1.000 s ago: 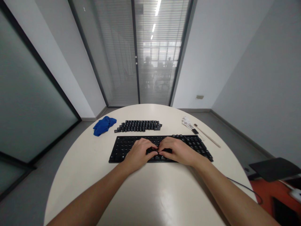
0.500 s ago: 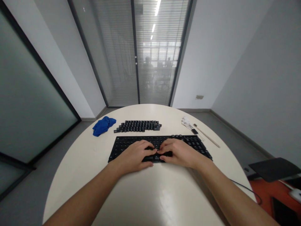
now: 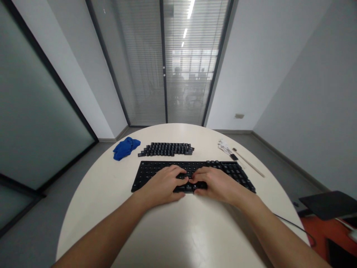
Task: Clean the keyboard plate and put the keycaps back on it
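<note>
A black keyboard (image 3: pixel 150 169) lies across the table in front of me, its left and middle parts bare of keycaps. My left hand (image 3: pixel 167 182) rests over its middle, fingers bent inward and thumb along the front edge. From the other side, my right hand (image 3: pixel 213 182) comes in with curled fingers. The fingertips of both hands nearly meet low on the keyboard, above the front row. Whatever is between them is hidden by the fingers. Behind the keyboard, loose black keycaps (image 3: pixel 167 149) are laid out in rows.
A crumpled blue cloth (image 3: pixel 125 148) lies at the table's far left. At the far right are a clear plastic wrapper (image 3: pixel 223 146), a small black-ended item (image 3: pixel 234 157) and a thin brush (image 3: pixel 248 162). A cable (image 3: pixel 292 223) hangs over the right edge of the round white table (image 3: pixel 161 238).
The whole view has shifted slightly, so the table and things on it appear a little further right. Both hands stay at the same part of the keyboard, with only slight finger movement.
</note>
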The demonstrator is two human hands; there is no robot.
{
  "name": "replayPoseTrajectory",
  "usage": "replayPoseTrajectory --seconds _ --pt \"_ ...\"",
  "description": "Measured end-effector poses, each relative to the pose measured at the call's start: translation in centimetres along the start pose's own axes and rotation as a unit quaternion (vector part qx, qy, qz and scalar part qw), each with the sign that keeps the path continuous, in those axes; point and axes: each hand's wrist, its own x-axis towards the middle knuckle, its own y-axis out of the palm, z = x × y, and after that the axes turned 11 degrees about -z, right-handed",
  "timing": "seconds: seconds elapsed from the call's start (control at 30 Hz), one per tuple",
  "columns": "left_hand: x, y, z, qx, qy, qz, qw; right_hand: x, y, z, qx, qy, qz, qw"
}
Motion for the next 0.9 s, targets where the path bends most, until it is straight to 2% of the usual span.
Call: replayPoseTrajectory --seconds 0.17,0.53,0.7,0.8,0.9 --pt "0.0 0.5 -0.1 0.029 0.022 -0.006 0.999 0.0 0.1 0.3 -0.005 0.012 0.004 1.000" --pt "0.1 1.0 0.8 -0.007 0.011 -0.037 0.999 0.3 0.2 -0.5 0.031 -0.002 0.006 0.999" --pt "0.2 0.9 2.0 0.027 -0.068 -0.092 0.993 0.4 0.2 -0.5 0.022 0.006 0.010 1.000" --pt "0.5 0.7 3.3 0.094 -0.151 -0.126 0.976 0.7 0.3 -0.5 0.030 -0.006 0.008 1.000" --pt "1.4 0.5 4.8 0.158 -0.204 -0.124 0.958 0.9 0.4 -0.7 0.036 -0.017 0.005 0.999"
